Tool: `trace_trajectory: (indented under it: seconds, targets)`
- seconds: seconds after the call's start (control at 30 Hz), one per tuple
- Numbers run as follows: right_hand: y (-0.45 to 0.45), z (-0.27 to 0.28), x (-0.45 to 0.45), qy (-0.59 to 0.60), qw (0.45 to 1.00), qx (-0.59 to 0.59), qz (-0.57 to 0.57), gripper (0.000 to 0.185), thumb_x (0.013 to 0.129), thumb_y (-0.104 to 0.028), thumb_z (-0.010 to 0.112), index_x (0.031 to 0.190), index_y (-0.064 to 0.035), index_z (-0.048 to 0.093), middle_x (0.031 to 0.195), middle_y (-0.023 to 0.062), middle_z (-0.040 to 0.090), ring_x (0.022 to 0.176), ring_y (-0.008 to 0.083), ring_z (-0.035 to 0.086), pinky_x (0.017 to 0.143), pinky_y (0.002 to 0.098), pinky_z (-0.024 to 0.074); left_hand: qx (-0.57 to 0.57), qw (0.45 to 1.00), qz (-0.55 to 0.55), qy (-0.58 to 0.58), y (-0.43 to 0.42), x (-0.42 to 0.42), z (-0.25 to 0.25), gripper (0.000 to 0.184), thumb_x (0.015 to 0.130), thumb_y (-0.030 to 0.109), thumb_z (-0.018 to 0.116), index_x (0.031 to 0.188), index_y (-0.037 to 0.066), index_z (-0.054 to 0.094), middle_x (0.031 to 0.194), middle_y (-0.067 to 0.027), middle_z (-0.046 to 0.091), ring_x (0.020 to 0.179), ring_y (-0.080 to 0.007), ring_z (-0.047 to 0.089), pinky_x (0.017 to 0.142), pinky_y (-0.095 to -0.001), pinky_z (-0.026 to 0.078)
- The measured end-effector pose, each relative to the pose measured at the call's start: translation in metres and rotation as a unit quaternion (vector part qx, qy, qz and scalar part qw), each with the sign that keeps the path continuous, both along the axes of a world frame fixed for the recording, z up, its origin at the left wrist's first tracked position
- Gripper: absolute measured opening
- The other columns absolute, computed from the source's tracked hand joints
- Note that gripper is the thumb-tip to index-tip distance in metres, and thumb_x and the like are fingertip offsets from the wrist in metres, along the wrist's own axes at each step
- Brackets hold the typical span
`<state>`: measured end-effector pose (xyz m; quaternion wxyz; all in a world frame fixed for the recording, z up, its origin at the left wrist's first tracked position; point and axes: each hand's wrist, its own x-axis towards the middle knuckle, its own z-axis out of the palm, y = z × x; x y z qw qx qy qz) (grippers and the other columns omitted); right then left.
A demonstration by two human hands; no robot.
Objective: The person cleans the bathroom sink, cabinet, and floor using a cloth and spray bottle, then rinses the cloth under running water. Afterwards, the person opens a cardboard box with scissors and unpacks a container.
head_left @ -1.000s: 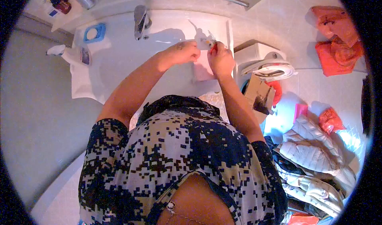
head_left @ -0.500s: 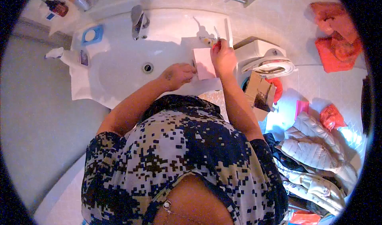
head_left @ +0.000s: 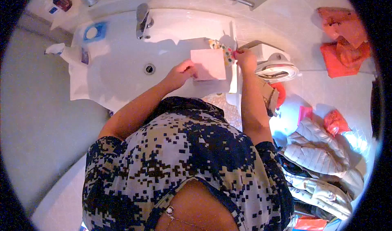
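Note:
A pale pink square box rests on the right side of the white washbasin. At its left edge, the curled fingers of my left hand grip it. A strip of white cloth with coloured dots sticks out behind and to the right of the box. The right end of that cloth is pinched between the fingers of my right hand, near the basin's right rim. Part of the cloth is hidden behind the box.
A chrome faucet stands at the back of the basin. A blue soap dish with soap sits at the back left. To the right are a toilet, a cardboard box and piled clothes. Red bags lie farther right.
My right hand has moved right and slightly down, and more of the dotted cloth shows, spread out. My left hand and the pink box have shifted a little left.

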<state>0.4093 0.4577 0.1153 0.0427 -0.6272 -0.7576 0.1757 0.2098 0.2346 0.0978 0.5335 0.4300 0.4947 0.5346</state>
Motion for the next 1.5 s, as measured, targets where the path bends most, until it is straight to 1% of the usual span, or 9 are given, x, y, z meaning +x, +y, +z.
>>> trace_trajectory:
  seconds: [0.1,0.3,0.53,0.63,0.73,1.03,1.23,1.27,1.5]
  targets:
    - [-0.015,-0.001,-0.003,-0.2,0.974,0.07,0.077,0.03,0.072,-0.03,0.067,0.093,-0.0095,0.065,0.087,0.012,0.066,0.076,0.0273,0.065,0.068,0.0402,0.0517,-0.009,0.995,0.024,0.099,0.001,0.004,-0.003,0.019,0.08,0.014,0.062,0.095,0.004,0.054,0.084,-0.0049,0.055,0.081,-0.017,0.055,0.078,-0.0298,0.044]
    - [-0.002,-0.051,0.008,-0.022,0.99,-0.099,0.102,0.051,0.068,-0.037,0.07,0.105,-0.0055,0.058,0.085,0.0143,0.066,0.083,0.0289,0.064,0.069,0.0421,0.0514,0.168,0.863,0.109,0.464,-0.002,0.021,0.008,0.031,0.066,0.007,0.069,0.092,0.007,0.053,0.088,-0.0122,0.053,0.088,-0.033,0.051,0.08,-0.0406,0.043]
    - [-0.039,0.044,-0.015,0.04,0.984,-0.018,0.174,0.074,0.064,-0.033,0.076,0.126,-0.0083,0.045,0.111,0.0183,0.058,0.104,0.0296,0.056,0.087,0.0438,0.0451,0.116,0.877,0.029,0.465,0.001,0.016,0.002,0.016,0.068,0.011,0.064,0.083,0.006,0.058,0.085,-0.0131,0.055,0.085,-0.0339,0.053,0.076,-0.0417,0.045]
    - [-0.056,0.044,-0.027,0.11,0.842,0.093,0.519,0.089,0.057,-0.036,0.079,0.133,-0.0155,0.038,0.131,0.0172,0.042,0.121,0.0321,0.042,0.096,0.0447,0.0365,0.124,0.864,0.014,0.487,0.001,0.014,0.003,0.013,0.071,0.013,0.063,0.081,0.007,0.058,0.083,-0.0128,0.056,0.081,-0.0332,0.054,0.073,-0.0416,0.046]
    - [-0.095,0.056,-0.044,-0.101,0.859,0.126,0.486,0.101,0.053,-0.041,0.079,0.138,-0.0186,0.03,0.13,0.0184,0.04,0.122,0.0366,0.036,0.098,0.0467,0.0319,0.159,0.847,0.047,0.506,0.005,0.014,0.004,0.012,0.07,0.011,0.062,0.081,0.007,0.058,0.08,-0.0119,0.056,0.078,-0.032,0.055,0.071,-0.0407,0.047]
    - [-0.127,0.038,-0.075,0.004,0.959,0.195,0.206,0.082,0.06,-0.054,0.071,0.126,-0.0157,0.043,0.115,0.026,0.048,0.105,0.0421,0.049,0.08,0.0533,0.0447,0.062,0.875,0.11,0.468,0.002,0.011,-0.022,0.006,0.073,0.009,0.059,0.078,0.007,0.058,0.08,-0.0119,0.058,0.077,-0.0325,0.057,0.066,-0.0415,0.047]
    - [-0.079,0.107,-0.086,-0.147,0.941,-0.081,0.293,0.084,0.06,-0.061,0.068,0.128,-0.017,0.045,0.126,0.025,0.045,0.116,0.0403,0.045,0.084,0.0533,0.0443,0.059,0.935,0.119,0.33,0.012,0.004,-0.04,0.009,0.071,0.01,0.06,0.078,0.005,0.057,0.079,-0.013,0.059,0.077,-0.0321,0.058,0.066,-0.0405,0.047]
    - [-0.068,0.076,-0.076,-0.085,0.93,0.042,0.356,0.105,0.051,-0.05,0.079,0.139,-0.0279,0.027,0.14,0.0155,0.033,0.129,0.034,0.032,0.104,0.0544,0.023,0.057,0.932,0.116,0.339,0.015,0.003,-0.041,0.009,0.071,0.009,0.06,0.078,0.005,0.056,0.078,-0.013,0.059,0.075,-0.0319,0.058,0.066,-0.0401,0.047]
    - [-0.082,0.084,-0.097,-0.208,0.798,0.019,0.566,0.116,0.041,-0.041,0.083,0.14,-0.0233,0.025,0.142,0.0151,0.028,0.133,0.0337,0.022,0.106,0.0546,0.0185,-0.002,0.917,0.207,0.34,0.008,-0.013,-0.028,0.013,0.074,0.006,0.056,0.087,0.009,0.056,0.07,-0.0141,0.058,0.066,-0.0332,0.059,0.062,-0.041,0.047]
